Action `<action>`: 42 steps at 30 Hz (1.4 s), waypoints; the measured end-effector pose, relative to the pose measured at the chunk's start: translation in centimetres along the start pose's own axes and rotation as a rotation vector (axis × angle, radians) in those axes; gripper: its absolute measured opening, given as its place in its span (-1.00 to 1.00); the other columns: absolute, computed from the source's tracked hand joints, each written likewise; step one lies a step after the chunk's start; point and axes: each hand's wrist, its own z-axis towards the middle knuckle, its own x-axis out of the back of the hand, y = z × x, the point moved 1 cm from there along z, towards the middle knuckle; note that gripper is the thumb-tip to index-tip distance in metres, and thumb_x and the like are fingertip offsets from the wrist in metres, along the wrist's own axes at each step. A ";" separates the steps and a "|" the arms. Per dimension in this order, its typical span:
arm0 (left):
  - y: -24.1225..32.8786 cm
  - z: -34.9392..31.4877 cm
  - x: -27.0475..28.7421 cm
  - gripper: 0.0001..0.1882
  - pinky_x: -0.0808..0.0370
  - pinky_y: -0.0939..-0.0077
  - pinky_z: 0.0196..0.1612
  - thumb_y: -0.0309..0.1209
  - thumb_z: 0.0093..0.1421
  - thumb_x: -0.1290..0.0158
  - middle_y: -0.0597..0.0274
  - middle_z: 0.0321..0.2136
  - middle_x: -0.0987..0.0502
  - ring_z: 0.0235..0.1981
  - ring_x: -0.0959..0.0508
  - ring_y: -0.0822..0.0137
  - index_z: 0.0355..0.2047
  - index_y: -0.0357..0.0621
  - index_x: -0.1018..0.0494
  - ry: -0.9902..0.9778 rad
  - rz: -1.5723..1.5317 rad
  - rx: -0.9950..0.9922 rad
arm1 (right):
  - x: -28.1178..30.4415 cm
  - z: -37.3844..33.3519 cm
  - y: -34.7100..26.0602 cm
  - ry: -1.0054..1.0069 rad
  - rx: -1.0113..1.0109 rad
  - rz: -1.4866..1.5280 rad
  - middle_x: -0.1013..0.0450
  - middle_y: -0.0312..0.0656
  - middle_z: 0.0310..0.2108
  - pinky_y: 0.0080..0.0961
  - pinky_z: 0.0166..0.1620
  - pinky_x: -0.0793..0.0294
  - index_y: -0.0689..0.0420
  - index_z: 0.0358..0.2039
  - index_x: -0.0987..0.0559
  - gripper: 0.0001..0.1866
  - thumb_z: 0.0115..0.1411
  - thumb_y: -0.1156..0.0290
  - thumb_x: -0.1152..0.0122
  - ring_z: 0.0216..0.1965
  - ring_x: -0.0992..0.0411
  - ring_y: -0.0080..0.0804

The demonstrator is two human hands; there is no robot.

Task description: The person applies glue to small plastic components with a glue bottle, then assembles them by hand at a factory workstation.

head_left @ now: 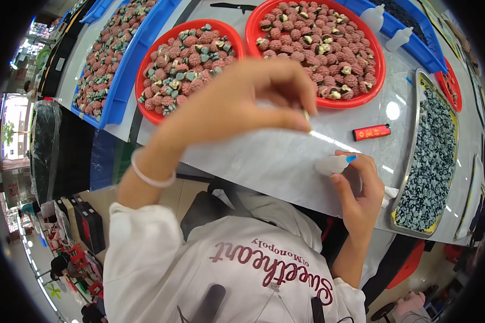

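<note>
My left hand [253,97] hangs over the near side of the left red basin, thumb and forefinger pinched. A small pale piece [306,115] shows between the fingertips; its kind is too small to make out. My right hand [361,191] grips a small white squeeze bottle [330,164] with a blue tip, just above the table's near edge. Past my left hand stand a left red basin [145,67] and a larger right red basin [381,59]. Both hold many pink, bumpy, berry-like pieces, some with cream and dark or grey-green parts.
A red lighter [371,132] lies on the grey table [242,161]. To the right is a metal tray [415,134] of small dark grey-green pieces. A blue tray [125,70] of pink pieces stands left. White bottles [399,39] rest by another blue tray [434,51].
</note>
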 end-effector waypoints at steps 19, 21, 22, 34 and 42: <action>-5.8 -1.8 -10.0 -0.67 -0.48 0.52 -0.28 -0.37 0.03 -0.10 0.02 -0.29 -0.45 -0.33 -0.51 0.29 -0.25 -0.33 -0.35 0.139 -0.866 0.092 | 5.8 -0.6 0.3 0.264 -0.037 0.352 -0.37 0.00 -0.34 -0.76 -0.46 -0.27 0.28 -0.28 -0.39 -0.50 -0.04 0.10 -0.22 -0.45 -0.38 -0.41; -5.9 -1.8 -10.1 -0.65 -0.48 0.54 -0.30 -0.34 0.03 -0.10 0.02 -0.30 -0.45 -0.35 -0.52 0.30 -0.24 -0.33 -0.35 0.145 -0.844 0.080 | 6.2 -1.1 0.3 0.178 -0.035 0.329 -0.26 0.01 -0.29 -0.49 -0.18 -0.33 0.37 -0.23 -0.36 -0.51 0.08 0.12 -0.06 -0.18 -0.26 -0.27; -5.9 -1.8 -10.1 -0.64 -0.48 0.56 -0.31 -0.32 0.03 -0.11 0.03 -0.31 -0.45 -0.35 -0.52 0.31 -0.25 -0.33 -0.35 0.141 -0.836 0.091 | 6.3 -1.4 0.4 0.182 -0.043 0.322 -0.26 0.01 -0.29 -0.49 -0.18 -0.33 0.37 -0.23 -0.36 -0.51 0.08 0.12 -0.06 -0.18 -0.26 -0.27; -5.5 -1.7 -10.2 -0.59 -0.48 0.62 -0.38 -0.26 0.00 -0.13 0.02 -0.35 -0.46 -0.42 -0.50 0.37 -0.27 -0.34 -0.36 0.169 -0.791 0.120 | 6.2 -0.5 -3.2 0.027 0.334 -0.154 -0.41 0.08 -0.47 -0.59 -0.46 -0.31 0.38 -0.32 -0.42 -0.60 0.00 0.24 -0.11 -0.50 -0.31 -0.35; -5.4 -1.7 -10.1 -0.57 -0.48 0.62 -0.37 -0.23 -0.02 -0.13 0.02 -0.34 -0.45 -0.43 -0.49 0.37 -0.27 -0.33 -0.35 0.192 -0.814 0.148 | 5.8 -0.6 -2.9 -0.017 0.358 -0.147 -0.43 0.08 -0.51 -0.65 -0.50 -0.31 0.35 -0.32 -0.43 -0.62 0.00 0.25 -0.09 -0.54 -0.32 -0.37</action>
